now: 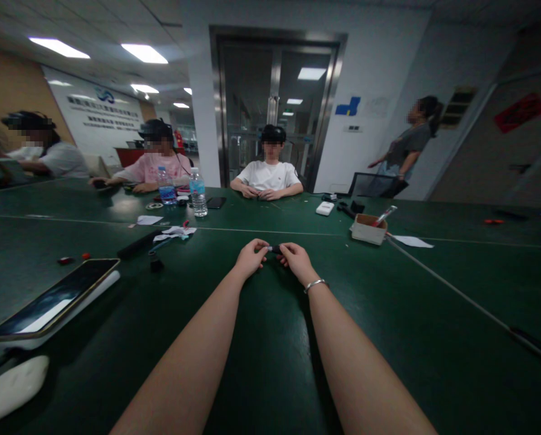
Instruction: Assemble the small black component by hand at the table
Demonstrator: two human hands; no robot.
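Both forearms reach out over the green tabletop (270,338), and the hands almost meet at the middle. Between them is a small black stick with a silver end (276,249), like a USB stick, though it is too small to be sure. My left hand (251,258) pinches the silver end between thumb and fingers. At the black end, the fingertips of my right hand (296,261) are closed on it. A silver bracelet (316,285) circles the right wrist. The fingers partly hide the stick, which is held just above the table.
On the left lie a phone (57,299), a white mouse (14,389) and a black rod (139,243). Two water bottles (198,193) stand farther back. At right are a small box (369,229) and a cable (451,287). Several people sit across; one walks at right.
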